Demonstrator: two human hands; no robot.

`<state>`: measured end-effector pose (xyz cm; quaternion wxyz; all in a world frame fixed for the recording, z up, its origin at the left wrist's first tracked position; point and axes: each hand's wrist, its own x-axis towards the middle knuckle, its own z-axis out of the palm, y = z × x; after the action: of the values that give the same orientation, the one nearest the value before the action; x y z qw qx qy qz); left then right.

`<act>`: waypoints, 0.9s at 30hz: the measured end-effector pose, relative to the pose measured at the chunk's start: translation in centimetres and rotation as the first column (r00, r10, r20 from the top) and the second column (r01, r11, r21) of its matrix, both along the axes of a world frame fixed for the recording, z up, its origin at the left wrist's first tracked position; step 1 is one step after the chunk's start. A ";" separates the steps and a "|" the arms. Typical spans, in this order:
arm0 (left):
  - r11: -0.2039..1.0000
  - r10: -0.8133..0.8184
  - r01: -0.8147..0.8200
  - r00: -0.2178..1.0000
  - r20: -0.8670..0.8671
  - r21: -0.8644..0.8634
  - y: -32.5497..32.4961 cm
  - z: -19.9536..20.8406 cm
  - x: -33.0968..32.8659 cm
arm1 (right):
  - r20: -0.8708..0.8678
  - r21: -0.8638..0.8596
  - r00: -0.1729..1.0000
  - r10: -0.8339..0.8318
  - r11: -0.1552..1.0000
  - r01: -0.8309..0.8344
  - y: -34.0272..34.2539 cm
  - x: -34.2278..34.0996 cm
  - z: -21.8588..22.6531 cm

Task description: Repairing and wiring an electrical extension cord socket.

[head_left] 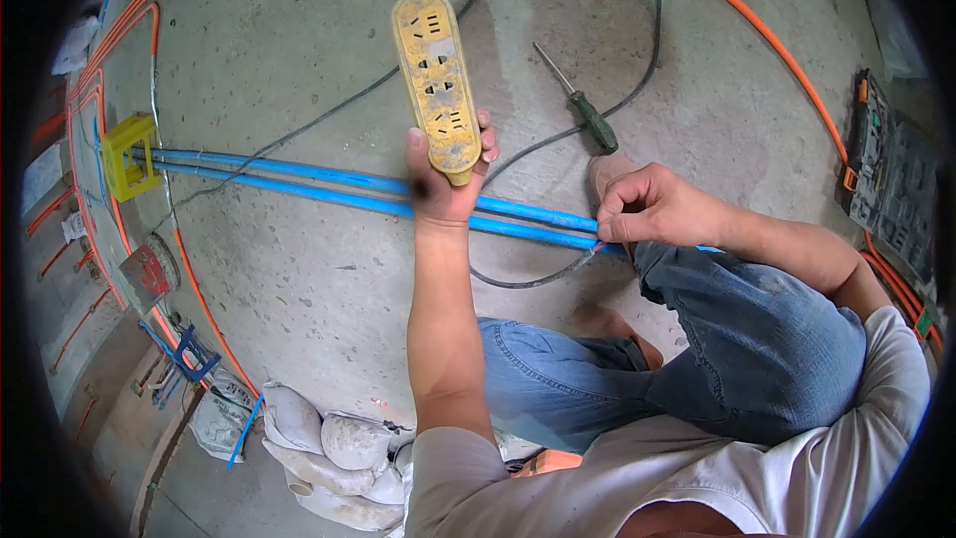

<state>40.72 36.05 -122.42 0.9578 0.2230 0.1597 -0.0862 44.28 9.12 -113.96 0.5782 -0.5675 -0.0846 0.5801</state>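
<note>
My left hand (448, 201) is closed around the lower end of a dusty yellow power strip (434, 80), its socket face turned up. My right hand (657, 209) pinches the end of a dark cable (538, 285) between thumb and fingertips, beside my bent knee. Thin reddish wire shows at that end, though the tip is hidden by the fingers. Two blue pipes (339, 175) run along the floor beneath both hands. Beyond my right hand lies a screwdriver (596, 126) with a dark green handle, its shaft pointing away.
A yellow crate-like frame (129, 157) stands at the pipes' left end. Orange conduit (767, 32) curves across the far right toward an opened tool case (868, 144). Dusty white sacks (339, 468) are piled at the lower left. Loops of dark cable cross the concrete floor.
</note>
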 end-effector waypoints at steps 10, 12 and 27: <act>-0.420 0.010 0.294 0.948 -0.319 0.859 -1.0 -3.9 -0.2 | 0.002 -0.038 1.000 0.010 0.999 -0.010 -0.2 0.0 -0.4; -0.289 0.062 -0.050 0.996 0.071 0.956 -1.4 -2.3 0.2 | -0.002 -0.053 1.000 -0.010 0.999 0.010 -0.6 -0.3 -0.3; -0.435 0.100 0.350 0.935 -0.341 0.830 -1.4 -5.2 -1.2 | 0.014 -0.045 0.997 0.075 0.996 -0.075 0.3 0.0 0.5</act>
<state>39.49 34.62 -127.60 0.2740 0.9253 0.2559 -0.0565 44.26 9.42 -113.45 0.5425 -0.5812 -0.0973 0.5987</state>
